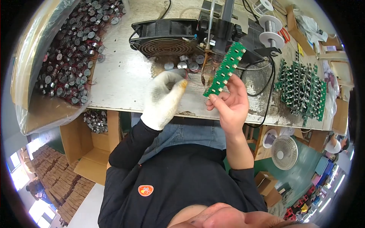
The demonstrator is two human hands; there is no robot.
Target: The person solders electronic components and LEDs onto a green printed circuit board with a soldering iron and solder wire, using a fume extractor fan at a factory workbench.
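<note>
My right hand (235, 108), bare, pinches the lower end of a long green circuit board (227, 68) between thumb and fingers. The board is tilted above the bench, with a row of pale connectors along it. My left hand (160, 99) wears a white glove with a stained thumb tip. Its fingers are curled in a pinch, and what they hold, if anything, is hidden. Just beyond the glove lie several small round metal parts (182, 65), some with thin red wires. A soldering tip (203, 78) points down between my hands, left of the board.
A black fan (165, 41) stands at the back, beside the soldering stand (222, 38). Solder spools (270, 32) are behind on the right. Many green boards (300, 89) are piled at the right. A plastic-lined carton (28, 68) of wired round parts stands left. Black cables (268, 83) cross the bench.
</note>
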